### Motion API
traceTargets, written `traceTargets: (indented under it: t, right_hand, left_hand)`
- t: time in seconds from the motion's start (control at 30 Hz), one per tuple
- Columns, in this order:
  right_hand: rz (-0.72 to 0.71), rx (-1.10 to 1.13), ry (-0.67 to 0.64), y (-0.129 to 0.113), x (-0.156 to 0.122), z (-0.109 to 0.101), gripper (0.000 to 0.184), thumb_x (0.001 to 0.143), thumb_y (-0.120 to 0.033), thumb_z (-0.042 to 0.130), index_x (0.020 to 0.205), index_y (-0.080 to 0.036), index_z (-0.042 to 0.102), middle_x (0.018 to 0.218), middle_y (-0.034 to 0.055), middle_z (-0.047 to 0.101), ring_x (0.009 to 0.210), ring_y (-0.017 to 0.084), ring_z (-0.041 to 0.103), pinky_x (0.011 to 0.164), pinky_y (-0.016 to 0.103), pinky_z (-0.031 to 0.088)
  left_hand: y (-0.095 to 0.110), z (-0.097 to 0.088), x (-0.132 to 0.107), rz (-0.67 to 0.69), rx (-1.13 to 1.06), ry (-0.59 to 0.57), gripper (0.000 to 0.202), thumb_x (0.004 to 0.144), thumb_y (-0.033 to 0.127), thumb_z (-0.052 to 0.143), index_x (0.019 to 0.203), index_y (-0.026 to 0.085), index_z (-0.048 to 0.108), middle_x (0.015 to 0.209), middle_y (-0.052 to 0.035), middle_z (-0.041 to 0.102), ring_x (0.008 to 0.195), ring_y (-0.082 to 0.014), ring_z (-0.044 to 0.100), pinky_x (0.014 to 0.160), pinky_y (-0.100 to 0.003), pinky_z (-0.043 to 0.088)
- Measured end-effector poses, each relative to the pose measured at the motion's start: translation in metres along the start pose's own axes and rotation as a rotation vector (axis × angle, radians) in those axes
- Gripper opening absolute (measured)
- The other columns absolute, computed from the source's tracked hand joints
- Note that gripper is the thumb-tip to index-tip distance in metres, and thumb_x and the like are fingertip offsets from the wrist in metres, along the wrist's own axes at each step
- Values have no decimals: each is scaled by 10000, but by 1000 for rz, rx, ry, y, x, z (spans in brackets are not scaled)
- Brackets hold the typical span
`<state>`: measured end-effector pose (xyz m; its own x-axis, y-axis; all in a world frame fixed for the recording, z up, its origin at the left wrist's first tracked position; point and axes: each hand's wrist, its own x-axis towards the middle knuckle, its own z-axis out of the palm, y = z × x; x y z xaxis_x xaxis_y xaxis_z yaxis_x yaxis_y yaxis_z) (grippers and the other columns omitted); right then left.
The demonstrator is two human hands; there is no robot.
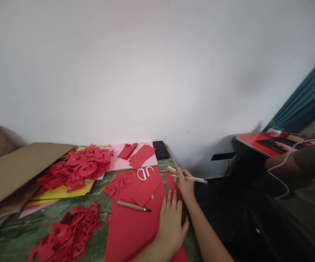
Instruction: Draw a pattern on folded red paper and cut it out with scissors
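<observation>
My left hand point(171, 220) lies flat, fingers stretched out, with its fingertips on a narrow strip of red paper point(170, 181) at the table's right edge. Just beyond it, my right hand point(186, 183) grips a white pen point(198, 179), held nearly level. Close to those fingers is a small pale yellow block point(171, 169). Left of my hands, a large red sheet point(127, 229) carries a wooden-handled carving knife point(132, 206), white-handled scissors point(141, 174) and a smaller red piece point(148, 190) partly covering the scissors.
Heaps of red paper cutouts point(86, 163) and scraps point(67, 233) lie to the left, beside brown cardboard point(23, 167). A black phone point(161, 150) rests near the wall. On the right, a person point(307, 189) sits by a red-orange table point(251, 138).
</observation>
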<state>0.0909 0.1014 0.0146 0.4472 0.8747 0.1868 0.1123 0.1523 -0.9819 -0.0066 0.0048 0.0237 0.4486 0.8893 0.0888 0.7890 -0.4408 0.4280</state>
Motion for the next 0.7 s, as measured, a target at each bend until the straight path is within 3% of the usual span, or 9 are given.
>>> traceTargets:
  t: [0.1,0.3,0.7]
  right_hand:
    - [-5,-37,-61,3,4,14,384,658,-419,588,450,-227,329,331,-89,343,328,79,324,369,216,271]
    - [-7,-77,-93,13,13,18,307,620,-211,503,433,-232,261,354,-106,250,338,63,294,366,198,248]
    - [9,-44,-94,20,13,19,287,609,-240,525,442,-228,291,339,-113,272,320,56,275,341,190,239]
  left_hand:
    - [-1,0,0,7,-5,-18,480,807,370,391,1234,158,441,1389,-81,322,1291,-287,180,1040,-455,221]
    - [-5,4,1,34,-34,-4,470,794,348,415,1228,171,439,1396,-67,309,1297,-282,158,1050,-438,214]
    - [-3,1,1,37,-75,-8,478,803,349,409,1252,185,405,1387,-64,322,1295,-284,167,1049,-453,206]
